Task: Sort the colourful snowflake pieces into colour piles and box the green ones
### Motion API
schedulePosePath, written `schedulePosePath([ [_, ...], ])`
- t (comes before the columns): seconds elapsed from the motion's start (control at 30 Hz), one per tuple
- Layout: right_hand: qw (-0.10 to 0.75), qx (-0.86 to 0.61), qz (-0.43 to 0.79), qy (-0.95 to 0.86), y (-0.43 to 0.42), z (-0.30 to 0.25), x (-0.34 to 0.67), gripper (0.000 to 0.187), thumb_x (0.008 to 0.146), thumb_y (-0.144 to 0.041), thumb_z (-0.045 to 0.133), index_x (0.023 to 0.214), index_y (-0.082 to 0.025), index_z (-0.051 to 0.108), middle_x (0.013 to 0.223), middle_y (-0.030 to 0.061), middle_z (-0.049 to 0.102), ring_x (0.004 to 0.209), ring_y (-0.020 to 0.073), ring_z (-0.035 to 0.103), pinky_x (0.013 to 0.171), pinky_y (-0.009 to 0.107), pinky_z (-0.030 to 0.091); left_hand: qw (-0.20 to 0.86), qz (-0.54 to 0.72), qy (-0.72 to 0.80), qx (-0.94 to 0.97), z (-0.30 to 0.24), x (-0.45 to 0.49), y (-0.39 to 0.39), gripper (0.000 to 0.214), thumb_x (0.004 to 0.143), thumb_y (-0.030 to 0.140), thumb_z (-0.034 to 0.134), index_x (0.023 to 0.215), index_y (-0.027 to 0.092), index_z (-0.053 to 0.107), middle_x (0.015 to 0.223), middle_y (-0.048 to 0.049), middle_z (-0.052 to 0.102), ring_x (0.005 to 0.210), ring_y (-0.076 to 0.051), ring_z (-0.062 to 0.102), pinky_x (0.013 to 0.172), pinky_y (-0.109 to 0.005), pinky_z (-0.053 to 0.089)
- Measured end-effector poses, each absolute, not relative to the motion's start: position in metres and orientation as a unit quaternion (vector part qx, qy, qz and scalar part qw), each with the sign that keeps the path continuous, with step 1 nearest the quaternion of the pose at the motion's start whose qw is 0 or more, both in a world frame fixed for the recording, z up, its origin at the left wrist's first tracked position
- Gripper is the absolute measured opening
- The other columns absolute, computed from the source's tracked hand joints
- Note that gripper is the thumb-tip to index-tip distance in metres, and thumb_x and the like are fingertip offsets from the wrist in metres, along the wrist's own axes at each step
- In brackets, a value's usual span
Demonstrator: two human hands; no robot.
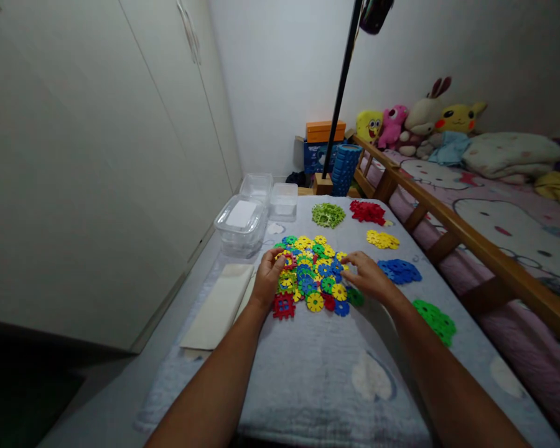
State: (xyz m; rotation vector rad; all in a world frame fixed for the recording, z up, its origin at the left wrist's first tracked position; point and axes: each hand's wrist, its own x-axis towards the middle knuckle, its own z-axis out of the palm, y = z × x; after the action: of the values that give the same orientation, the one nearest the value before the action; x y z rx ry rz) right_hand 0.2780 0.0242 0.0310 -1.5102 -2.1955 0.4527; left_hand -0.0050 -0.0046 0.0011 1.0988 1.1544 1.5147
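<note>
Hands flank the mixed disc pile (315, 274).
Left hand (267, 278) apparently pinches a yellow disc (287, 261); right hand (368, 275) lies loosely open, empty; single-colour heaps (400, 270) kept separate at right.

The left hand (267, 277) and the right hand (368, 278) are both bare. Back from each grip, the left forearm (214, 386) and the right forearm (438, 373) are uncovered too, from wrist to the lower edge of the view. Finger detail near the grip is too small to make out.
</note>
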Motion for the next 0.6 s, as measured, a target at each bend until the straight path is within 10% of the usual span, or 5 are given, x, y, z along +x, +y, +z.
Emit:
schedulePosePath([
  [0.6, 0.242, -0.563, 0.253, -0.748, -0.019, 0.013, 0.294, 0.009, 0.075, -0.018, 0.066, 0.083, -0.019, 0.068, 0.086, 0.0022, 0.064, 0.079, 0.0167, 0.057, 0.074, 0.028, 0.043, 0.280, 0.529, 0.534, 0.597, -0.011, -0.014, -0.004, 0.034, 0.091, 0.048, 0.056, 0.112, 0.023, 0.066, 0.115, -0.0070, 0.062, 0.112, -0.024, 0.059, 0.105, -0.041, 0.046],
])
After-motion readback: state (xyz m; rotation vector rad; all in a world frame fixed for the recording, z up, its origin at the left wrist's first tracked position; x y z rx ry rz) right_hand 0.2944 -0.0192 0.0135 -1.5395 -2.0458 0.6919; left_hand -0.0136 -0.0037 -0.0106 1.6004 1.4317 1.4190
